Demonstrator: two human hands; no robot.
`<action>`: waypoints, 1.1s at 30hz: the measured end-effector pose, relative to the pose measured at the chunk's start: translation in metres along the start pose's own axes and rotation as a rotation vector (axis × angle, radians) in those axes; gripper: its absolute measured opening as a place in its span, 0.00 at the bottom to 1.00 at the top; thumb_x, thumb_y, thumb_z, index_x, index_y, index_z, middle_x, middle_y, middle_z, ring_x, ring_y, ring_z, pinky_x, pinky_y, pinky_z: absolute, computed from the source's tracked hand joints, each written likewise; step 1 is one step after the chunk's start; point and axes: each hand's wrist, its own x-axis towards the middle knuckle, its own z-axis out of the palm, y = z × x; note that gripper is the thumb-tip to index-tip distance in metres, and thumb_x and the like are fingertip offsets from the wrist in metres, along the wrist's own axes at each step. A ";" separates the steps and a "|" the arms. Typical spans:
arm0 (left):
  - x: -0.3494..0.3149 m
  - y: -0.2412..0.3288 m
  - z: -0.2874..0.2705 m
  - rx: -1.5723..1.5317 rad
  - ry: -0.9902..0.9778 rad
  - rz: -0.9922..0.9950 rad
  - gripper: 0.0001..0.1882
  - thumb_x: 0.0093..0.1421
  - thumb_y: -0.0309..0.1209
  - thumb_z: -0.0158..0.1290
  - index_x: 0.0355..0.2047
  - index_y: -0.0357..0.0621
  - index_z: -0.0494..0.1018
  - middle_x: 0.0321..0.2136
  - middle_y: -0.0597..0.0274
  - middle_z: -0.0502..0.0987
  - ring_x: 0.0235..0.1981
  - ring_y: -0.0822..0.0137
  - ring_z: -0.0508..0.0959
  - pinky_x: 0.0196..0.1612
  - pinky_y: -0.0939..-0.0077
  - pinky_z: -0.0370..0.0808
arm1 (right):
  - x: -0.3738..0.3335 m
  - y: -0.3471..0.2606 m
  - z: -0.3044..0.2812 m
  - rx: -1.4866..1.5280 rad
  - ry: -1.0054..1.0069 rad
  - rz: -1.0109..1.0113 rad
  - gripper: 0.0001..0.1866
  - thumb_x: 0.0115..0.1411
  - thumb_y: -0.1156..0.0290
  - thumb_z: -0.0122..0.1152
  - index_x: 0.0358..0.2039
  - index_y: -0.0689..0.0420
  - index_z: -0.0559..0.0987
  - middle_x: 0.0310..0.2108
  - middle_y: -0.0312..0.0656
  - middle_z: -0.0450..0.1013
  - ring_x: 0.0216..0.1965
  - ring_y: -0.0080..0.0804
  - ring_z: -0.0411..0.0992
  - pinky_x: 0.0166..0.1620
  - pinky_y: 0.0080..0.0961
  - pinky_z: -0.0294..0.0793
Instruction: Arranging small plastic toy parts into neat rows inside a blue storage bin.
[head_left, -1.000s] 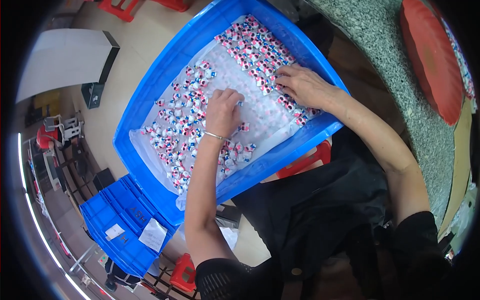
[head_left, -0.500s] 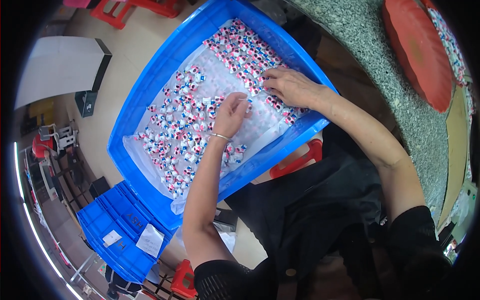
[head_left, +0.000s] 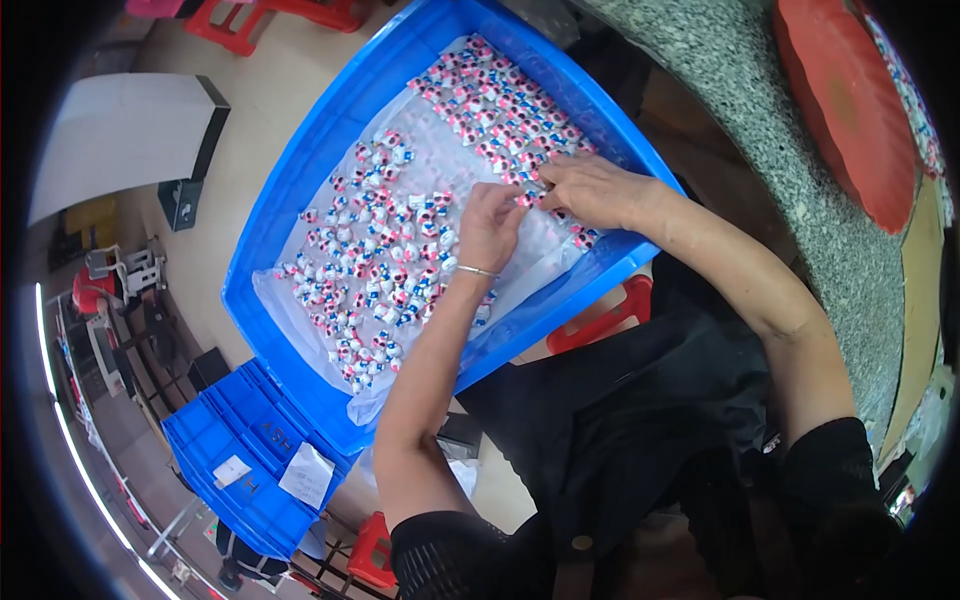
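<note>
My left hand (head_left: 488, 228), with a silver bangle at the wrist, pinches a small figurine (head_left: 526, 199) in white, pink and blue between thumb and fingertips. Close beside it, my right hand (head_left: 600, 192) is bent down over the near end of the packed rows, fingers curled; what lies under its fingertips is hidden. Those packed figurines (head_left: 490, 90) stand tightly side by side along the far right wall of a blue plastic crate (head_left: 290, 150). A looser spread of the same figurines (head_left: 385, 250) covers the crate's left half. White translucent sheeting (head_left: 440, 150) lies beneath them.
To the right, a speckled stone counter (head_left: 740, 110) carries a red oval tray (head_left: 850, 110). Another blue crate (head_left: 240, 450) with paper slips sits at lower left. A red stool (head_left: 605, 315) shows below the crate's near edge. A white-topped table (head_left: 120, 140) stands at left.
My left hand has moved right, close to my right hand, and the figurine now shows at its fingertips. My right hand has shifted slightly right and nearer. The whole view has drifted a little.
</note>
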 end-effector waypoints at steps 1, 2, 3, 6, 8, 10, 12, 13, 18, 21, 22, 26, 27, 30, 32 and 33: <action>0.001 0.000 0.001 0.112 0.016 0.073 0.13 0.54 0.18 0.58 0.40 0.41 0.75 0.32 0.64 0.72 0.31 0.72 0.78 0.34 0.79 0.75 | 0.000 -0.002 0.002 -0.011 0.032 0.007 0.13 0.61 0.67 0.51 0.42 0.57 0.80 0.52 0.47 0.68 0.57 0.43 0.63 0.60 0.40 0.61; 0.002 0.000 0.000 0.225 0.033 0.145 0.13 0.53 0.18 0.58 0.39 0.42 0.76 0.32 0.63 0.72 0.29 0.71 0.77 0.32 0.78 0.75 | 0.002 -0.004 0.004 -0.021 0.063 0.013 0.15 0.63 0.65 0.49 0.43 0.57 0.80 0.54 0.47 0.67 0.60 0.44 0.61 0.62 0.42 0.58; 0.002 0.000 -0.002 0.234 0.046 0.143 0.13 0.53 0.18 0.58 0.39 0.42 0.76 0.32 0.63 0.72 0.29 0.71 0.77 0.32 0.78 0.75 | 0.005 -0.006 0.005 -0.021 0.067 -0.002 0.15 0.63 0.65 0.49 0.43 0.57 0.80 0.54 0.47 0.67 0.60 0.44 0.61 0.62 0.42 0.58; 0.002 0.022 -0.008 0.285 0.015 0.088 0.11 0.50 0.20 0.58 0.35 0.43 0.76 0.31 0.55 0.72 0.29 0.60 0.78 0.31 0.68 0.75 | 0.006 -0.011 -0.001 -0.116 -0.030 0.087 0.15 0.62 0.66 0.50 0.44 0.55 0.80 0.55 0.46 0.66 0.61 0.44 0.60 0.64 0.45 0.56; 0.006 0.025 -0.031 0.413 0.063 0.154 0.10 0.50 0.22 0.58 0.35 0.44 0.77 0.32 0.55 0.73 0.31 0.58 0.77 0.33 0.66 0.75 | 0.001 -0.008 -0.005 -0.101 -0.047 0.078 0.15 0.60 0.68 0.51 0.45 0.53 0.80 0.55 0.45 0.66 0.60 0.43 0.60 0.64 0.43 0.57; 0.010 0.023 -0.059 0.536 0.104 0.220 0.09 0.50 0.23 0.57 0.34 0.44 0.77 0.32 0.55 0.73 0.33 0.56 0.77 0.34 0.64 0.75 | 0.001 -0.010 -0.012 -0.084 -0.068 0.078 0.15 0.59 0.70 0.52 0.45 0.52 0.80 0.54 0.44 0.66 0.60 0.42 0.61 0.64 0.42 0.57; 0.014 0.019 -0.082 0.985 0.079 0.248 0.11 0.48 0.26 0.59 0.35 0.47 0.77 0.34 0.60 0.76 0.36 0.58 0.75 0.39 0.65 0.74 | 0.007 -0.015 -0.022 -0.020 -0.167 0.080 0.18 0.54 0.76 0.53 0.44 0.49 0.81 0.52 0.42 0.67 0.59 0.42 0.61 0.63 0.41 0.58; 0.018 0.020 -0.084 0.983 0.081 0.249 0.11 0.48 0.26 0.59 0.35 0.47 0.77 0.34 0.60 0.76 0.36 0.58 0.75 0.39 0.65 0.74 | 0.007 -0.014 -0.020 -0.023 -0.166 0.080 0.18 0.54 0.76 0.53 0.44 0.49 0.81 0.52 0.42 0.67 0.59 0.42 0.61 0.63 0.41 0.58; 0.029 0.027 -0.076 1.287 -0.177 0.187 0.15 0.45 0.24 0.56 0.36 0.50 0.78 0.33 0.58 0.76 0.39 0.55 0.74 0.43 0.63 0.74 | 0.001 -0.008 -0.017 0.013 -0.082 0.006 0.18 0.53 0.77 0.54 0.44 0.49 0.81 0.50 0.42 0.67 0.57 0.41 0.62 0.60 0.39 0.61; 0.026 0.027 -0.081 1.236 -0.117 0.284 0.17 0.45 0.24 0.57 0.38 0.51 0.78 0.30 0.56 0.72 0.35 0.58 0.75 0.38 0.66 0.74 | 0.001 -0.010 -0.019 -0.044 -0.175 -0.026 0.21 0.55 0.77 0.52 0.49 0.47 0.78 0.56 0.46 0.64 0.62 0.48 0.59 0.63 0.41 0.59; 0.022 0.030 -0.081 0.956 -0.091 0.183 0.18 0.46 0.24 0.58 0.40 0.51 0.78 0.30 0.58 0.70 0.32 0.62 0.74 0.36 0.69 0.74 | -0.002 -0.011 -0.014 -0.066 -0.100 -0.022 0.19 0.56 0.76 0.52 0.48 0.49 0.79 0.57 0.46 0.64 0.62 0.47 0.59 0.63 0.41 0.58; 0.001 0.025 -0.064 0.206 -0.187 -0.096 0.20 0.53 0.24 0.61 0.47 0.48 0.76 0.36 0.65 0.70 0.31 0.75 0.76 0.35 0.82 0.72 | 0.002 -0.007 -0.003 -0.111 -0.121 0.046 0.18 0.56 0.75 0.52 0.47 0.52 0.79 0.56 0.46 0.65 0.62 0.45 0.59 0.63 0.41 0.58; -0.005 0.025 -0.054 -0.079 -0.245 -0.203 0.19 0.54 0.24 0.60 0.48 0.46 0.75 0.37 0.66 0.71 0.32 0.76 0.77 0.36 0.84 0.72 | 0.001 -0.004 0.000 -0.090 -0.089 0.037 0.17 0.56 0.75 0.52 0.46 0.53 0.80 0.56 0.45 0.66 0.61 0.45 0.61 0.62 0.40 0.60; -0.015 0.030 -0.029 -0.059 -0.262 -0.300 0.19 0.55 0.24 0.60 0.48 0.41 0.74 0.34 0.66 0.74 0.30 0.77 0.78 0.33 0.85 0.73 | -0.002 -0.003 -0.008 -0.028 -0.100 0.036 0.15 0.58 0.72 0.52 0.44 0.55 0.80 0.56 0.45 0.67 0.59 0.44 0.62 0.60 0.40 0.61; -0.016 0.022 -0.018 0.201 -0.212 -0.202 0.16 0.53 0.27 0.63 0.42 0.40 0.74 0.29 0.67 0.75 0.25 0.77 0.78 0.28 0.84 0.74 | -0.001 -0.007 -0.017 0.012 -0.136 0.035 0.14 0.59 0.69 0.51 0.43 0.57 0.81 0.57 0.44 0.66 0.59 0.43 0.62 0.60 0.41 0.61; -0.016 0.015 -0.015 0.204 -0.212 -0.202 0.16 0.53 0.27 0.63 0.42 0.40 0.74 0.29 0.67 0.75 0.25 0.77 0.78 0.28 0.84 0.74 | 0.000 -0.009 -0.020 0.028 -0.120 0.024 0.14 0.58 0.71 0.52 0.42 0.57 0.81 0.55 0.44 0.67 0.57 0.43 0.64 0.58 0.40 0.63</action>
